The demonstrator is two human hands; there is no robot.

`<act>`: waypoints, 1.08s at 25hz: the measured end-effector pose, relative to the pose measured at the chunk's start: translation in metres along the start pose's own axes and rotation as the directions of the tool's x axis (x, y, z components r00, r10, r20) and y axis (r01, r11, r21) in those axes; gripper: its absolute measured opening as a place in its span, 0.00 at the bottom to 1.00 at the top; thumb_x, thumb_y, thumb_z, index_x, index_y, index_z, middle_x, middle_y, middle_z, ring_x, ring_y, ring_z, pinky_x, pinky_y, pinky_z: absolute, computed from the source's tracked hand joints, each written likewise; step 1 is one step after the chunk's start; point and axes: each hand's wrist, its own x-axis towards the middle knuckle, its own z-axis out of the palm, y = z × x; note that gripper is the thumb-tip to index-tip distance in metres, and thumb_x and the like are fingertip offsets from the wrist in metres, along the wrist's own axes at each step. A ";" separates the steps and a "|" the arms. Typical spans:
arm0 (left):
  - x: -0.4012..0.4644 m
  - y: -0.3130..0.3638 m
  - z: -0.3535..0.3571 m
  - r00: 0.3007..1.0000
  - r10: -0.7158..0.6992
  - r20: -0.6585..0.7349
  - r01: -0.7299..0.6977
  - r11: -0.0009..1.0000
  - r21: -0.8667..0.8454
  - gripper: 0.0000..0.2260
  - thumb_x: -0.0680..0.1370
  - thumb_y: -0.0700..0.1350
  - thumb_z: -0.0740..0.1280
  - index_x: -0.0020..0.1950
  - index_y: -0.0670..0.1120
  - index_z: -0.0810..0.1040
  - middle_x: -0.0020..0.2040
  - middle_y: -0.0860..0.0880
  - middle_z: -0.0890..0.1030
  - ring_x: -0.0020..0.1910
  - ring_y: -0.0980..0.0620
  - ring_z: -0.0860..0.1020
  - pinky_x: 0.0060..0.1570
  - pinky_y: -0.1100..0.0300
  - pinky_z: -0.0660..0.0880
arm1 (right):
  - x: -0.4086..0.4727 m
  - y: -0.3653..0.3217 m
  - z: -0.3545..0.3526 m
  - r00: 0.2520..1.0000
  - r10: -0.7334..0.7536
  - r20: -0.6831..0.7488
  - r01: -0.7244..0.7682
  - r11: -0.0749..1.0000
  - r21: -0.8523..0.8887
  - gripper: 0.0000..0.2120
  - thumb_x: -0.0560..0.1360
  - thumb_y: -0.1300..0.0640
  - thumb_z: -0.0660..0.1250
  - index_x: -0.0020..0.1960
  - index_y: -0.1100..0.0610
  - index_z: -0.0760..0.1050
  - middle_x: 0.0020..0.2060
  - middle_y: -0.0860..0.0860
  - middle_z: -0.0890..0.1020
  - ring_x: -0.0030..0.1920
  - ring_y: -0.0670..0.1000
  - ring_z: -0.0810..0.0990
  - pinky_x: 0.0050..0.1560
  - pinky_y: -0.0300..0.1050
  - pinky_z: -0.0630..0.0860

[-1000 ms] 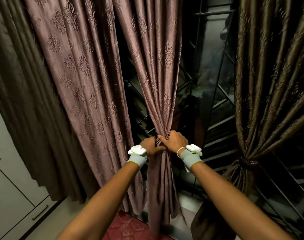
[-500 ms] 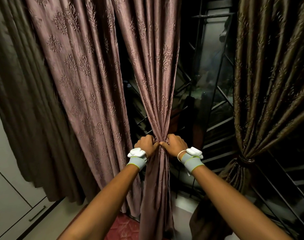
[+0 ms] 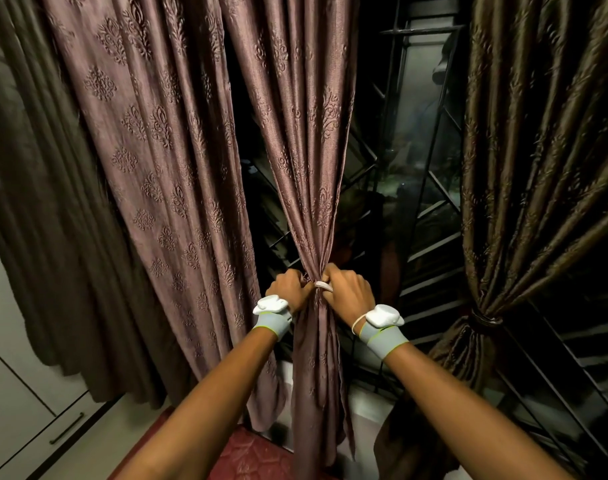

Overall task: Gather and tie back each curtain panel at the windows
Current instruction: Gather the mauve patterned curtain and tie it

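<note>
Mauve damask curtain panel (image 3: 306,140) hangs at centre of the head view, gathered into a narrow bunch at hand level, fanning out above and falling loose below toward the floor. Left hand (image 3: 288,289) grips the bunch from its left side, fingers curled into the fabric. Right hand (image 3: 347,292) grips from the right side, fingers curled around the gather; a pale tie band (image 3: 324,285) crosses the front of the bunch between the two hands, and the right-hand fingers hold it at its right end. Whether the band goes fully round the fabric cannot be told; the back of the bunch is hidden.

Both wrists carry grey bands with a white device on top: left wristband (image 3: 273,315), right wristband (image 3: 382,323). A thin pale loop lies round the right wrist just above the band.

Second mauve panel (image 3: 150,161) hangs ungathered just left of the held one, overlapping a darker olive curtain (image 3: 36,209) at far left.

Brown curtain (image 3: 537,150) at right is already gathered and cinched by a dark tieback (image 3: 482,318), well apart from the hands.

Dark window grille (image 3: 416,188) shows between the mauve and brown panels. Red patterned mat (image 3: 247,455) lies on the floor below the arms. Pale cabinet front (image 3: 22,407) with a dark handle at lower left.
</note>
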 end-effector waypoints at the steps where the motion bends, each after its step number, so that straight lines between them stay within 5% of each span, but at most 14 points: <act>1: -0.001 0.000 -0.001 1.000 0.000 0.001 0.000 1.000 -0.022 0.19 0.72 0.63 0.66 0.47 0.47 0.76 0.52 0.40 0.80 0.53 0.35 0.78 0.48 0.49 0.77 | -0.001 -0.005 0.000 1.000 -0.015 -0.016 0.016 1.000 0.009 0.11 0.74 0.52 0.65 0.54 0.56 0.72 0.47 0.58 0.82 0.49 0.66 0.80 0.42 0.54 0.74; 6: -0.002 -0.006 -0.007 0.999 0.006 0.044 -0.004 0.998 -0.057 0.18 0.74 0.56 0.66 0.59 0.47 0.76 0.59 0.39 0.78 0.59 0.35 0.76 0.54 0.51 0.73 | -0.002 -0.021 0.008 0.998 0.059 0.016 -0.061 0.979 0.194 0.11 0.72 0.50 0.65 0.52 0.53 0.74 0.47 0.57 0.83 0.50 0.65 0.80 0.44 0.53 0.75; 12: 0.011 -0.030 -0.006 0.988 0.052 0.143 -0.033 0.991 -0.129 0.23 0.68 0.62 0.68 0.48 0.43 0.78 0.47 0.38 0.81 0.54 0.40 0.80 0.44 0.53 0.74 | 0.009 -0.018 0.022 0.977 0.185 0.102 -0.211 0.887 0.410 0.08 0.70 0.49 0.69 0.47 0.50 0.76 0.43 0.51 0.85 0.50 0.60 0.82 0.47 0.51 0.78; 14: 0.012 -0.032 -0.004 0.987 0.077 0.144 -0.058 0.990 -0.127 0.25 0.67 0.64 0.66 0.51 0.45 0.78 0.48 0.39 0.82 0.56 0.42 0.80 0.45 0.55 0.74 | 0.013 -0.018 0.023 0.957 0.272 0.103 -0.288 0.839 0.462 0.17 0.66 0.46 0.74 0.45 0.51 0.70 0.40 0.53 0.84 0.47 0.61 0.81 0.44 0.52 0.77; 19: 0.021 -0.043 -0.003 0.980 0.109 0.169 -0.086 0.987 -0.135 0.24 0.65 0.66 0.64 0.51 0.50 0.79 0.48 0.44 0.83 0.56 0.43 0.80 0.47 0.53 0.77 | 0.015 -0.020 0.023 0.941 0.326 0.093 -0.330 0.819 0.469 0.36 0.59 0.39 0.78 0.58 0.54 0.67 0.43 0.55 0.82 0.49 0.62 0.80 0.44 0.54 0.76; 24: 0.010 -0.036 -0.021 0.970 0.149 0.194 -0.135 0.987 -0.087 0.15 0.68 0.58 0.68 0.43 0.48 0.77 0.44 0.41 0.82 0.51 0.39 0.80 0.41 0.55 0.72 | 0.019 -0.019 0.022 0.954 0.266 0.140 -0.300 0.869 0.394 0.30 0.60 0.34 0.76 0.49 0.57 0.78 0.50 0.56 0.80 0.53 0.61 0.79 0.47 0.51 0.75; 27: 0.009 -0.035 -0.029 0.967 0.162 0.197 -0.150 0.986 -0.074 0.15 0.69 0.54 0.73 0.47 0.45 0.80 0.44 0.43 0.84 0.52 0.42 0.81 0.43 0.56 0.73 | 0.022 -0.019 0.018 0.948 0.269 0.173 -0.313 0.888 0.336 0.29 0.65 0.35 0.73 0.51 0.58 0.76 0.55 0.59 0.80 0.57 0.64 0.78 0.50 0.51 0.74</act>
